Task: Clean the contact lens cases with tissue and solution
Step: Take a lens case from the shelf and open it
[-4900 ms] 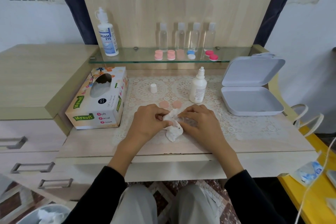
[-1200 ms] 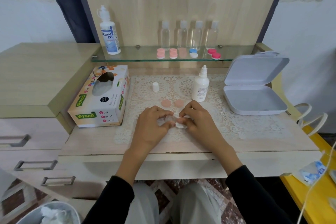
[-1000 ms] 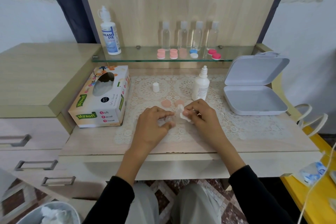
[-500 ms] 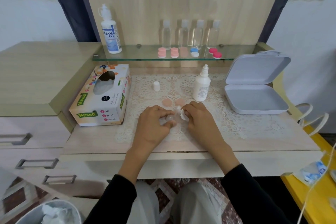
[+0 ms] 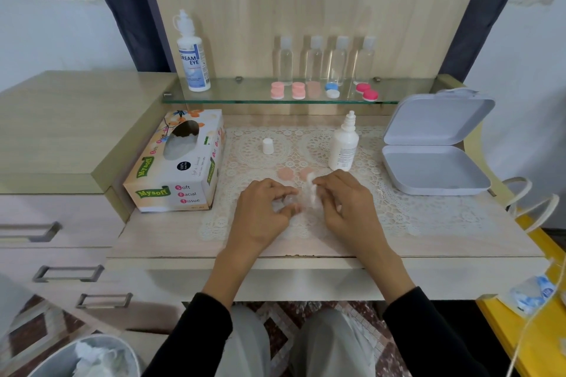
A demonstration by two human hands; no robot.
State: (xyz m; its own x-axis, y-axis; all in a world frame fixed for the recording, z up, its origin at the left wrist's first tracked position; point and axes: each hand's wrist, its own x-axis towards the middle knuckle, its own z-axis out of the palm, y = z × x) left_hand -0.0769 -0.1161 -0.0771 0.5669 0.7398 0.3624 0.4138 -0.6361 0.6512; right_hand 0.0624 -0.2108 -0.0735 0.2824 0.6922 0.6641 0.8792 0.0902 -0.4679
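Standing well to the left of both hands, a printed tissue box [image 5: 174, 162] rests on the worktop [image 5: 159, 236]. Beyond it, up on the glass shelf [image 5: 245, 96], a large solution bottle [image 5: 193, 55] stands upright. The left hand [image 5: 260, 214] lies over the lace mat [image 5: 413, 211], thumb and fingers curled round a clear lens case [image 5: 288, 200], which is blurred and hard to make out. Just beyond that hand's fingertips two peach lids [image 5: 285, 174] lie side by side, and farther back a small white cap [image 5: 267, 146] stands alone.

Between the two hands is a small wad of tissue [image 5: 312, 193], pinched by the right hand [image 5: 346, 208] and held against the case or just beside it; I cannot tell which. The hands sit close together, fingertips almost meeting. Just beyond the right hand a white dropper bottle [image 5: 344, 147] stands upright, its nozzle bare. On the shelf behind it, coloured lens cases [image 5: 277, 90] lie in front of four clear bottles [image 5: 314, 58]. Well to the right of the right hand, a pale hinged box [image 5: 435, 171] lies open.
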